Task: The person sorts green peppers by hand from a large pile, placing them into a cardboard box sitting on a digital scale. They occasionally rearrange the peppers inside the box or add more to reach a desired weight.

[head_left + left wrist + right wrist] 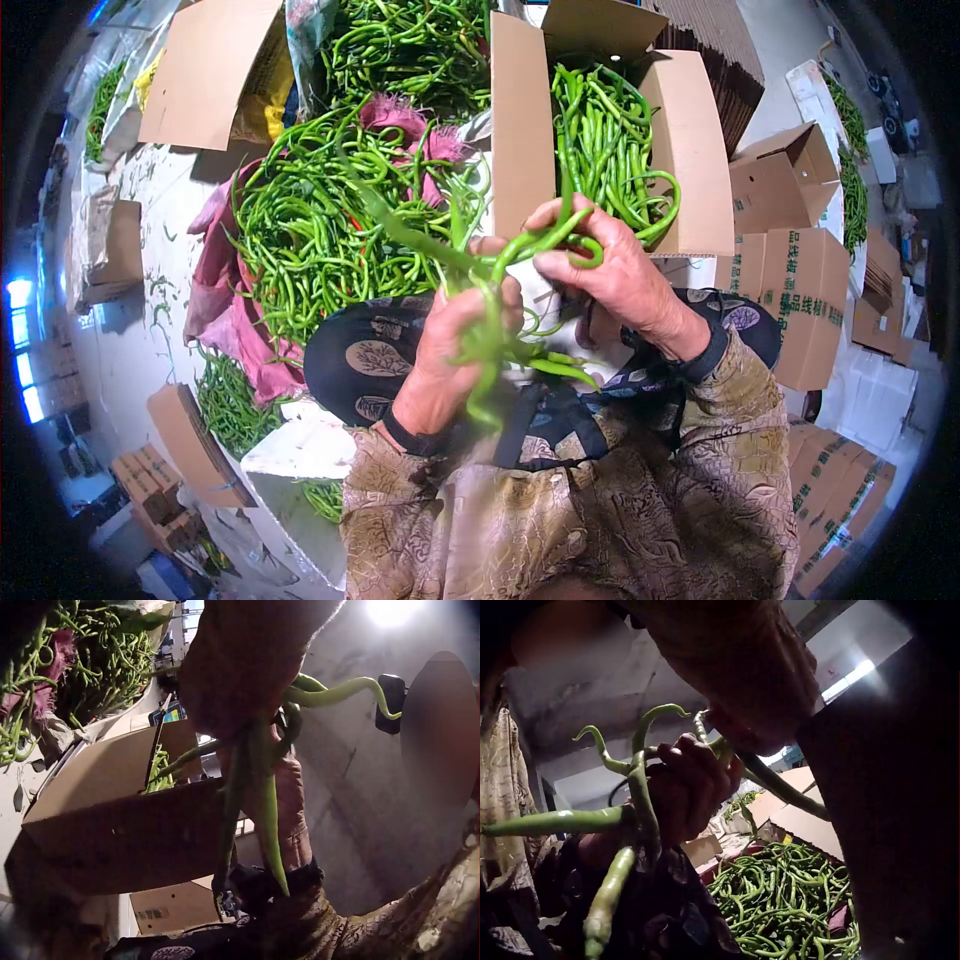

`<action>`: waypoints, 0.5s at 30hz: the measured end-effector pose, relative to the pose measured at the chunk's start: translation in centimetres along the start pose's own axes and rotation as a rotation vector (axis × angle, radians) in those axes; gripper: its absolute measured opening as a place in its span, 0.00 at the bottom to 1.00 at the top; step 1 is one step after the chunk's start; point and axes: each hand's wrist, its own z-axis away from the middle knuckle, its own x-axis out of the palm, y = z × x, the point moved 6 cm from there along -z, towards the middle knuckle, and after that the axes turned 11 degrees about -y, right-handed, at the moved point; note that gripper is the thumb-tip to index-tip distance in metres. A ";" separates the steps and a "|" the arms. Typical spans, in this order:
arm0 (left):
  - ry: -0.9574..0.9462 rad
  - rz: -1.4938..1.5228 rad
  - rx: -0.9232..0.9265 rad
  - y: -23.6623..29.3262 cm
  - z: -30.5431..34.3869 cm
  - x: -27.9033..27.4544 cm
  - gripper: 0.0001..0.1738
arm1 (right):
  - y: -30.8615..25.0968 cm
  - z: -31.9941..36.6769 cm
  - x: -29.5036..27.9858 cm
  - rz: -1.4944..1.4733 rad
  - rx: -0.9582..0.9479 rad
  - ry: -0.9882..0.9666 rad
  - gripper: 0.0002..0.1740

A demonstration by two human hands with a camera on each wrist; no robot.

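In the head view my left hand grips several long green chili peppers, which stick out on both sides of the fist, some blurred. My right hand, close beside it, pinches curved green peppers between thumb and fingers. In the left wrist view peppers hang below the dark left hand, with the right forearm behind. From the right wrist, the left hand shows curled round its bunch, with peppers spreading out. Both hands are above the lap.
A large heap of green peppers lies on pink sacking at the left. An open cardboard box with neatly laid peppers stands ahead. A white foam box is at lower left; printed cartons stand at the right.
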 end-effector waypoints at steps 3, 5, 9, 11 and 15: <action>0.033 -0.057 0.057 0.3 0.2 0.5 0.26 | -0.1 0.4 0.8 0.146 -0.006 -0.043 0.16; -0.010 -0.047 0.065 0.3 0.2 0.4 0.27 | -1.5 0.6 1.3 0.336 -0.106 -0.014 0.13; 0.003 -0.087 0.072 0.6 0.3 1.0 0.27 | -3.8 1.1 1.9 0.585 -0.402 0.041 0.18; -0.022 -0.138 0.075 0.6 0.2 0.9 0.26 | -4.1 1.2 1.9 0.603 -0.442 0.035 0.19; -0.045 -0.182 0.020 0.7 0.3 1.0 0.25 | -4.5 1.5 1.2 0.700 -0.422 0.054 0.21</action>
